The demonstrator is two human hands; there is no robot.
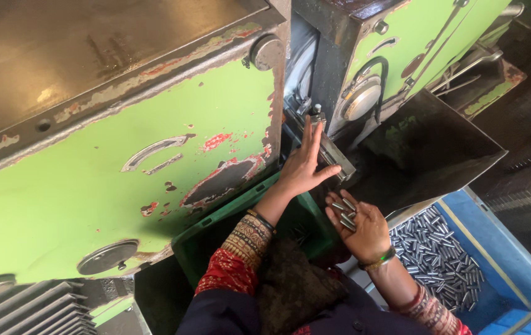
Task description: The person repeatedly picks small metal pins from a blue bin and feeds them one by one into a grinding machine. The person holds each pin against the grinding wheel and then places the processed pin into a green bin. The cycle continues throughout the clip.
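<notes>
The right hand [364, 228] is cupped palm up and holds a few short metal pins [344, 213], fingers only loosely curled, while the left hand [303, 166] is open and flat, its fingers resting against a metal guide [335, 159] on the machine. Just right of the right hand a blue crate [513, 273] contains many more grey pins, and a green crate [216, 239] sits under the left forearm. Behind them stands the green machine [91, 180] with chipped paint and oval metal plates.
</notes>
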